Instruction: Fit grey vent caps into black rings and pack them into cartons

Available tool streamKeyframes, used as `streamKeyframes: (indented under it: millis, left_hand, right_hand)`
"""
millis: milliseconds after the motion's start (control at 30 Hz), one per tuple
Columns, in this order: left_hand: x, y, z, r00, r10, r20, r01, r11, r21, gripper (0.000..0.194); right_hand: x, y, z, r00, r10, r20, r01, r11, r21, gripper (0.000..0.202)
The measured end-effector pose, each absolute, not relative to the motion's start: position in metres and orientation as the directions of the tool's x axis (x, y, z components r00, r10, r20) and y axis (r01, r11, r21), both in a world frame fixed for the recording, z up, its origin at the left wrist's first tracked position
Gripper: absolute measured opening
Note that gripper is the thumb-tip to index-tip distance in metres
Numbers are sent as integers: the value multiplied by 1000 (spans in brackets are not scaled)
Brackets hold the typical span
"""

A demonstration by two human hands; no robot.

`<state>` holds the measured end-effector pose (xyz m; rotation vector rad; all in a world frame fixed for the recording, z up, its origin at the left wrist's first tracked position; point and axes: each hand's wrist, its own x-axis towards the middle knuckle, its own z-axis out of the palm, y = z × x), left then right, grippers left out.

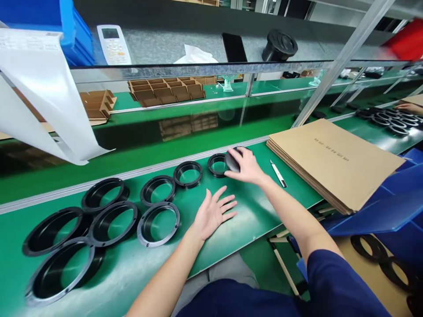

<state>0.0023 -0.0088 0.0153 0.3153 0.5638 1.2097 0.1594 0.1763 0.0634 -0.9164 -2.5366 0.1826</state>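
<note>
Where rings lie, green workbench.

A green counter carries black plastic rings in loose rows — plus a white utility knife and stacked flat cardboard sheets.

Factory assembly line. Long green workbench with aluminium edge rail, rows of identical black plastic rings at 9 o'clock, flat cardboard sheets at 2 o'clock, carton dividers at 12, blue parts bins on overhead shelf at 11, second workstation beyond at 2.
</note>
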Motion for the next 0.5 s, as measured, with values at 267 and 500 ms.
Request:
streamKeyframes:
  millis: [267, 500]
  left_hand:
    - [0, -12, 3, 257, 936, -239, -734, 350, 582, 64]
    - [-2, -12, 1, 263, 941, -214, -725, 339, 599, 58]
  right_hand:
    - [167, 271, 52, -630, 758, 171, 751, 650, -115, 102]
    - [185, 237, 44, -649, 755, 91, 756, 654, -29, 94]
